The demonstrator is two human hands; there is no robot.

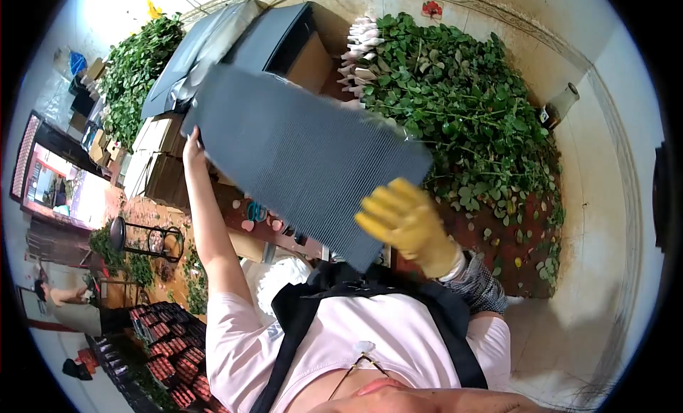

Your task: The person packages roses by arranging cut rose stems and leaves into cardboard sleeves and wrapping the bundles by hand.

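A long dark grey corrugated sheet (299, 157) hangs tilted in front of my chest. My bare left hand (193, 144) grips its left edge, fingers partly hidden behind it. Over the sheet's lower right end is my right hand (402, 217) in a yellow glove, its fingers spread and its back showing; whether the palm touches the sheet I cannot tell. Beyond the sheet's right end lies a large pile of green leafy stems (455, 114), with white-wrapped ends at its left side.
Dark grey sheets (206, 43) lie over cardboard boxes (153, 157) at the upper left. A glass bottle (560, 106) stands by the wall. Teal-handled scissors (257, 212) rest on the table. A black stool (146, 239) and another person (67, 303) are at the left.
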